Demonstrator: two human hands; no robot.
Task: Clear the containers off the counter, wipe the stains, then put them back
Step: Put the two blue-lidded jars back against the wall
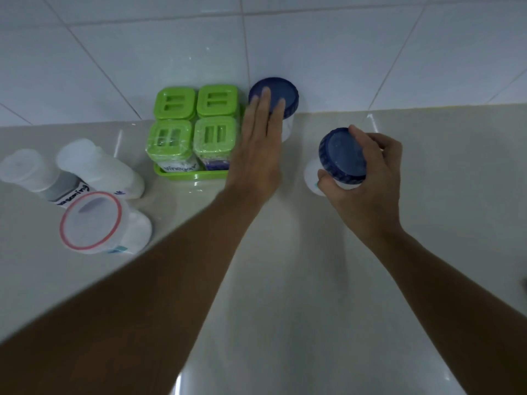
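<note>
Counter: pale and glossy, meeting a white tiled wall along its far edge.
Landmark: green tray, close to the wall, holding four green-lidded containers in a two-by-two block; the near-left one carries a label reading "vinegar".
Back blue-lidded jar: just right of the tray, upright, against the wall.
Left hand: reaches in along the tray's right side, fingers straight and held together, lying flat across the left part of the back jar's lid. Whether they press down cannot be told.
Front blue-lidded jar: well right of the tray and nearer the viewer than the back jar, clear-walled, its lid tipped toward the tray. Whether its base sits on the counter cannot be told.
Right hand: wrapped round the front jar from the right, thumb curled under the near rim of the lid, fingers over the far rim.
Grey-filled container: far left of the tray, clear cap, label partly readable as "seasoning".
White container: left of the tray, between it and the grey-filled one.
Red-rimmed container: left of the tray and nearer the viewer, touching the white container's base, with a clear lid.
</note>
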